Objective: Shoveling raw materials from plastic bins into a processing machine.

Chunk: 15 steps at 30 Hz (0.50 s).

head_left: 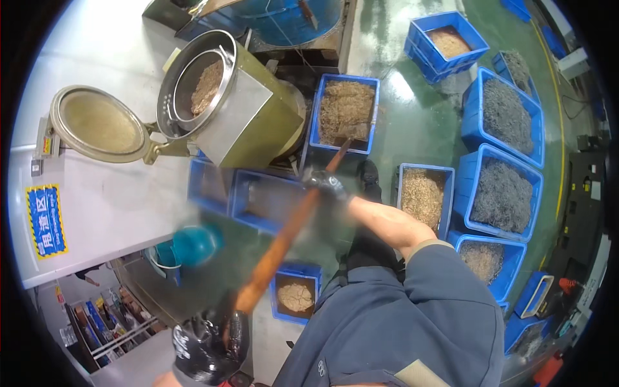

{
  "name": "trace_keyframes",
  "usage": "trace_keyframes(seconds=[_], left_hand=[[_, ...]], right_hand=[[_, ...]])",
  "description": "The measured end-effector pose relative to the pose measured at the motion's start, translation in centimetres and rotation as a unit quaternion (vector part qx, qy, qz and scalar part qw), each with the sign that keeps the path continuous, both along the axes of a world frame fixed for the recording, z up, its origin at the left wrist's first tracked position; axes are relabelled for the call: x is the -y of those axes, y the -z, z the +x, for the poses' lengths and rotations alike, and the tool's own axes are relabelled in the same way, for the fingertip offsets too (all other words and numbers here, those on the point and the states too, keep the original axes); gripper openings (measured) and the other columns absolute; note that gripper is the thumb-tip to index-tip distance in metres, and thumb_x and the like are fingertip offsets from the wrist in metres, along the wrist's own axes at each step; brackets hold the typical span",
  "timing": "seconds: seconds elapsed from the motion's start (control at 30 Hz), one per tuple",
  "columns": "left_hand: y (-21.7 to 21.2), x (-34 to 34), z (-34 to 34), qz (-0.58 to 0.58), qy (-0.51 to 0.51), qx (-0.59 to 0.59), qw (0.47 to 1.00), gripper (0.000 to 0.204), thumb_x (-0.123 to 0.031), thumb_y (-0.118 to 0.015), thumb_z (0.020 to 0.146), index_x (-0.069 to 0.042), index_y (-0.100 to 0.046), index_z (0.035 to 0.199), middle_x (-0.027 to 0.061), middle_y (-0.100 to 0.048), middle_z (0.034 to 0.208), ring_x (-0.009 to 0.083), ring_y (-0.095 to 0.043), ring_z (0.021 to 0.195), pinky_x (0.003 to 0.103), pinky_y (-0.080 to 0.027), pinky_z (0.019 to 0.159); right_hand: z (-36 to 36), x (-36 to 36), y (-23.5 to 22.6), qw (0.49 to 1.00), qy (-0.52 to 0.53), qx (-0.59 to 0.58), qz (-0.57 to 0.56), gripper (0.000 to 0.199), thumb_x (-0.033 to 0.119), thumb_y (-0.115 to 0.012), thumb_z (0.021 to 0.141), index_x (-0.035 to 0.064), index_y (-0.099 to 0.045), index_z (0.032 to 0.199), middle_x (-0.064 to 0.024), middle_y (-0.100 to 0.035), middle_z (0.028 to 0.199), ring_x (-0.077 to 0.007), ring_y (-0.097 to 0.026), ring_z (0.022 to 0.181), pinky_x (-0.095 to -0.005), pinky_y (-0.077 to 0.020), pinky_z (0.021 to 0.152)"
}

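Note:
A shovel [271, 258] with a long wooden handle slants across the view. My left hand [206, 342], in a wet-looking black glove, is closed round the near end of its handle at the lower left. Farther up, my right hand [325, 185], gloved too, grips the handle nearer the head. The shovel's dark head [358, 131] rests at the near edge of brown metal shavings in a blue bin [312, 119]; part of it is hidden. Left of that bin stands an olive-green round machine [255, 138], its lid [100, 122] swung open and shavings [207, 89] inside its drum.
Two shallow blue bins [264, 197] lie below the machine. A smaller bin [276, 303] with pale chips sits near my feet. On the right are a bin of golden chips [422, 193] and large bins of grey shavings [503, 197]. A teal bucket [196, 245] stands at left.

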<state>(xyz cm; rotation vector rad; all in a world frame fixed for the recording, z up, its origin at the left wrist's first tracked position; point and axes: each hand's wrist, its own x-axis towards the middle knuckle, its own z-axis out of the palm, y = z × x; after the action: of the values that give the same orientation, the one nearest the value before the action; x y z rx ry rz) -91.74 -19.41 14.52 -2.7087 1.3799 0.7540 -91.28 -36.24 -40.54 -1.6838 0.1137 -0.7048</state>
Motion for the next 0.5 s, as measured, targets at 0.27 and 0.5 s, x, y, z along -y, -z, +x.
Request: trace_keyframes(seconds=[0.27, 0.5], left_hand=[[12.4, -9.1, -1.3, -0.018, 0.069, 0.103, 0.992, 0.033, -0.011, -0.057, 0.085, -0.001, -0.061, 0.116, 0.0129, -0.065, 0.081, 0.0240, -0.058, 0.054, 0.036, -0.044, 0.043], [23.1, -16.4, -5.5, -0.073, -0.086, 0.056, 0.992, 0.032, -0.019, -0.056, 0.090, -0.007, -0.061, 0.120, 0.0133, -0.060, 0.074, 0.0294, -0.056, 0.051, 0.040, -0.045, 0.044]], right_hand=[[-1.3, 1.2, 6.8, 0.975, -0.100, -0.150, 0.126, 0.013, 0.008, -0.066, 0.070, 0.0097, -0.060, 0.082, -0.0142, -0.059, 0.079, -0.0371, -0.057, 0.083, -0.0468, -0.0459, 0.076], [-2.1, -1.3, 4.4, 0.896, -0.064, -0.220, -0.381, 0.020, 0.011, -0.064, 0.067, 0.0136, -0.063, 0.087, -0.0114, -0.059, 0.093, -0.0323, -0.053, 0.103, -0.0509, -0.0408, 0.092]])
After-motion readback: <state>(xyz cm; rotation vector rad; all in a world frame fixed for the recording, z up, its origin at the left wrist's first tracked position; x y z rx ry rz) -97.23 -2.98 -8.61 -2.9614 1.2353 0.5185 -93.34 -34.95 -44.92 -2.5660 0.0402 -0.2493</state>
